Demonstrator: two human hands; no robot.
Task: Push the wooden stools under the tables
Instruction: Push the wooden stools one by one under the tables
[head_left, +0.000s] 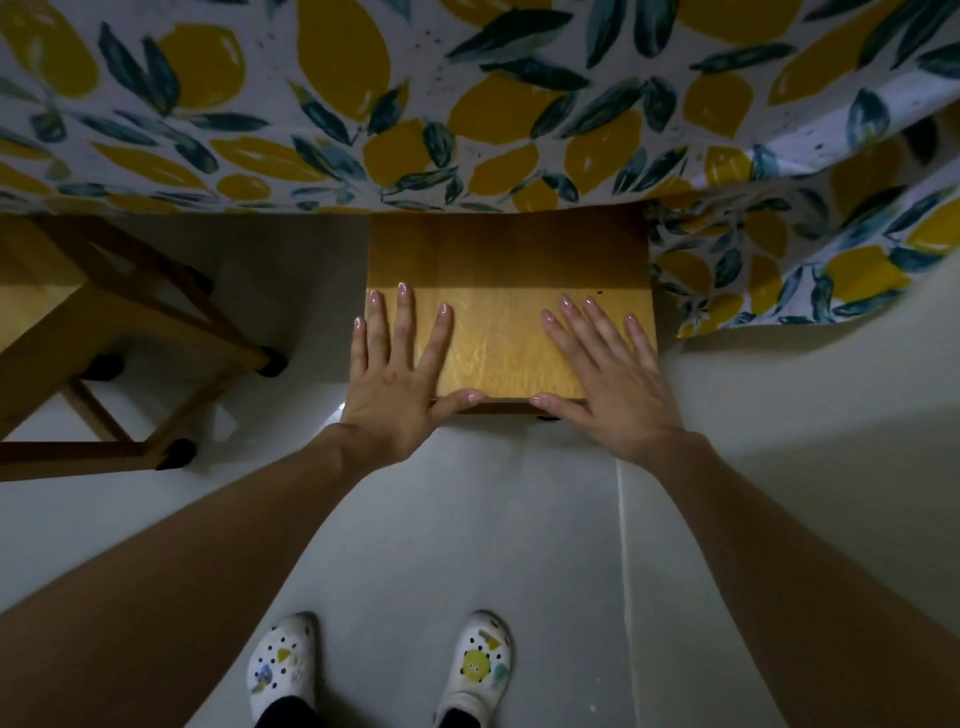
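A wooden stool (498, 338) with a yellow-brown square seat stands in front of me, its far half in shadow under the edge of the table. The table is covered by a lemon-print cloth (467, 104). My left hand (395, 374) lies flat on the seat's left side, fingers spread, thumb along the near edge. My right hand (608, 374) lies flat on the right side, thumb also at the near edge. Neither hand grips anything.
A second wooden stool (78, 322) with black foot caps stands to the left, partly under the cloth. The cloth hangs down at the right (805, 260). Pale grey floor (467, 519) lies below, with my two white patterned shoes (384, 665) on it.
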